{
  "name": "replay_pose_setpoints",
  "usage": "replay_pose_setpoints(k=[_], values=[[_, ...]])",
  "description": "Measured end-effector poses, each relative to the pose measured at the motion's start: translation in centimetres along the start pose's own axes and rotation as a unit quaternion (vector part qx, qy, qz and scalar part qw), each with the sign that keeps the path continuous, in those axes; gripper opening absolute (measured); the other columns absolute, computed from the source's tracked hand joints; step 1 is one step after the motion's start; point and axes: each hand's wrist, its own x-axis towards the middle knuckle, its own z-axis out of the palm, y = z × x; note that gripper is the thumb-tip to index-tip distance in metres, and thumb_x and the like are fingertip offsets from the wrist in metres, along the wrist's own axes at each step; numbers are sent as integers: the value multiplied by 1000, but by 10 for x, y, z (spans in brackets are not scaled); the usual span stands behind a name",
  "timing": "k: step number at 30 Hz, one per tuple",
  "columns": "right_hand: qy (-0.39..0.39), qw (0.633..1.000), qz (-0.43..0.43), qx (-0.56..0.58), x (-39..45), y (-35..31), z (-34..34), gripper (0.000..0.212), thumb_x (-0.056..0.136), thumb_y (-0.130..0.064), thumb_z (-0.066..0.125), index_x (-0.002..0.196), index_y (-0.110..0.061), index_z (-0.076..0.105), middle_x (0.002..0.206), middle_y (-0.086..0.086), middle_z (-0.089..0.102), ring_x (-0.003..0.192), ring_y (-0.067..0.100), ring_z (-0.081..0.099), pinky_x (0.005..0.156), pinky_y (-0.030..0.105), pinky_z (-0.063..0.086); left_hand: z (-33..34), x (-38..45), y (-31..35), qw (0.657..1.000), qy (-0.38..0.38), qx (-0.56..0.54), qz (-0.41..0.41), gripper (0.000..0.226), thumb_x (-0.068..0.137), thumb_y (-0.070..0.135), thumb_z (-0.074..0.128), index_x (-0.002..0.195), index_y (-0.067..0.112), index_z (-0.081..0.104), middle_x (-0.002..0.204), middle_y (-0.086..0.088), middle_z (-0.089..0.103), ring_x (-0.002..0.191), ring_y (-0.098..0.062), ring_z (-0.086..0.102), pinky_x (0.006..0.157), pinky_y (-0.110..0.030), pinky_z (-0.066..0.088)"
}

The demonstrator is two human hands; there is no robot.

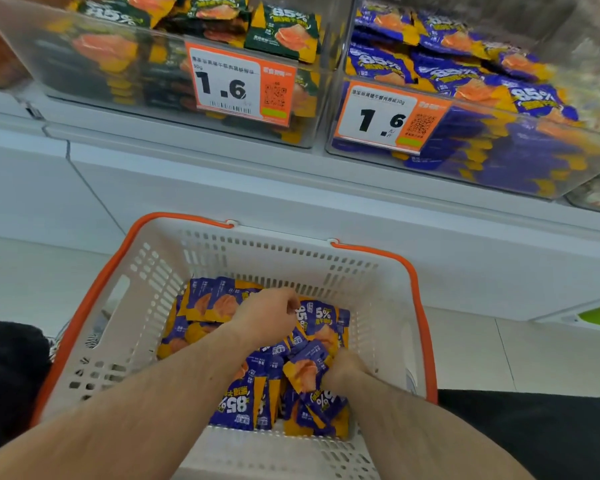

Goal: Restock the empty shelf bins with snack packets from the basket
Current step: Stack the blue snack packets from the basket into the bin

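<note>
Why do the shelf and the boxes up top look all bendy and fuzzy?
Head view: the wide-angle lens curves the white shelf edge; the clear plastic bin of purple snack packets smears at the top right corner, while the white basket with orange rim looks sharp.

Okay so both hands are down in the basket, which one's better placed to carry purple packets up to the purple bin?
Probably the right hand: it grips purple packets and is on the same side as the purple bin. The left hand would have to cross over.

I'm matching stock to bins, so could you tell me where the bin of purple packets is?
In the head view, the bin of purple packets sits upper right on the shelf, beside the bin of green packets, above the basket.
</note>
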Motion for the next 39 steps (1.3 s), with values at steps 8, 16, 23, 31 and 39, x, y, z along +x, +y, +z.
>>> replay_pose_setpoints(k=[8, 16, 23, 31, 39], values=[[-4, 973, -129, -192, -12, 7, -6, 21, 101, -8, 41, 108, -10, 60, 116, 12, 60, 73, 1, 56, 49, 6, 40, -6, -7, 4, 1000, -1, 8, 6, 30, 94, 19, 47, 120, 23, 61, 120, 3, 64, 106, -15, 59, 92, -35, 53], [97, 983, -132, -84, -52, -33, -113, 13, 85, -1, 52, 91, -9, 61, 91, 14, 60, 80, 26, 55, 65, 32, 42, -32, -14, 49, 967, 4, 238, 93, 50, 84, 30, 60, 132, 27, 49, 130, 1, 54, 121, -23, 48, 98, -41, 45], [230, 932, -268, -82, -119, -50, -218, 16, 81, -10, 60, 91, -20, 67, 103, 6, 67, 98, 29, 61, 78, 31, 49, -82, -26, 97, 996, 66, 9, 63, 13, 79, 22, 63, 91, 19, 59, 95, -5, 67, 91, -23, 64, 67, -29, 45], [523, 799, -252, 159, -187, -27, -239, 24, 65, -26, 66, 84, -18, 55, 117, -3, 44, 105, 20, 52, 86, 34, 47, -109, -51, 147, 884, 209, -402, 118, 13, 79, 5, 70, 79, 18, 71, 74, -5, 73, 74, -25, 69, 69, -37, 55], [474, 823, -215, 228, -208, -18, -239, 67, 49, -73, 61, 104, -39, 40, 113, -13, 44, 106, 10, 53, 87, 37, 51, -130, -57, 198, 795, 239, -541, 134, 17, 80, 2, 74, 89, 13, 66, 85, -5, 74, 78, -24, 71, 72, -42, 60]])
